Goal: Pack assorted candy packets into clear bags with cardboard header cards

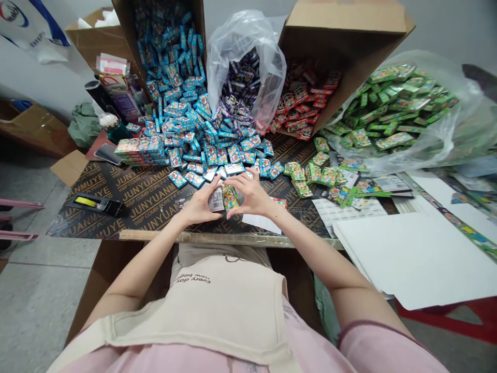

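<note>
My left hand (pixel 200 205) and my right hand (pixel 253 195) meet over the table's near edge. Between them is a green cartoon-printed pack (pixel 230 198) beside a pale piece with a barcode (pixel 216 199). My left fingers close around the barcode side, and my right fingers curve around the green side. Whether the two parts are joined cannot be made out. Just beyond my fingertips lie many small blue packs (pixel 194 178). A white sheet (pixel 262 224) and part of a red pack (pixel 280 202) show by my right wrist.
Blue packs spill from a tall carton (pixel 142 46). Purple packs fill a clear bag (pixel 267 62), red packs a tipped carton (pixel 345 31), green packs another bag (pixel 442 150). A stacked block of packs (pixel 140 150), a tape dispenser (pixel 95 203) and white sheets (pixel 419 259) lie around.
</note>
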`<state>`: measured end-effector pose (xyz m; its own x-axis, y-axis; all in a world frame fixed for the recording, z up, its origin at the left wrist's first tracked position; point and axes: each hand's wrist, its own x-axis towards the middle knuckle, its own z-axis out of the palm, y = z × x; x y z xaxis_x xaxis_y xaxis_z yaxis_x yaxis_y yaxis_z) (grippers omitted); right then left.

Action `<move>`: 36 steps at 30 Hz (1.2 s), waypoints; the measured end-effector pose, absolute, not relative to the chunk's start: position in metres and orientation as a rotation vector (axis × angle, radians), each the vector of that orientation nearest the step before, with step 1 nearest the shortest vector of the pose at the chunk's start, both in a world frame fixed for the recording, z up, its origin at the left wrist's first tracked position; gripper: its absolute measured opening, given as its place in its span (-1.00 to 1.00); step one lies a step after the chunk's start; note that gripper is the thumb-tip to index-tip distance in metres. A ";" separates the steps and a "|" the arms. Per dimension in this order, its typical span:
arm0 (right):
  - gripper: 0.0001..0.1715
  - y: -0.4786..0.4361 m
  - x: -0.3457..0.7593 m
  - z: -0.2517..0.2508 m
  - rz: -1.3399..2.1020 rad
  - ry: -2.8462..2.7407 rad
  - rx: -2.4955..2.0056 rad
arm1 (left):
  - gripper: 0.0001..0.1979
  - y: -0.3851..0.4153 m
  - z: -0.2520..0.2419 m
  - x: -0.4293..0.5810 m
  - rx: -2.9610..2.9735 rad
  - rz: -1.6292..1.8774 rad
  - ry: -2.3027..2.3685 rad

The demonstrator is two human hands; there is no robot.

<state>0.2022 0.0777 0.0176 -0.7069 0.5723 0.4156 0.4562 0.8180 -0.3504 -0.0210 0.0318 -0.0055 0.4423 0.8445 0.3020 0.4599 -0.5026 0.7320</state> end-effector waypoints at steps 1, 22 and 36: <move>-0.05 0.079 0.202 0.021 0.314 -2.492 -0.773 | 0.16 0.033 -0.005 -0.021 2.120 0.907 1.092; 0.04 0.056 0.190 0.030 0.287 -2.428 -0.901 | 0.13 0.031 -0.011 -0.026 1.987 1.078 1.120; -0.62 0.065 0.136 -0.012 1.421 -0.787 -1.138 | -0.63 0.034 -0.030 0.041 0.428 1.589 1.104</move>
<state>0.1360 0.0652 -0.0117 0.0603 0.9752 -0.2128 -0.3374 -0.1807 -0.9239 0.0407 0.0338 -0.0298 -0.3343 0.9035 -0.2683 -0.5670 0.0346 0.8230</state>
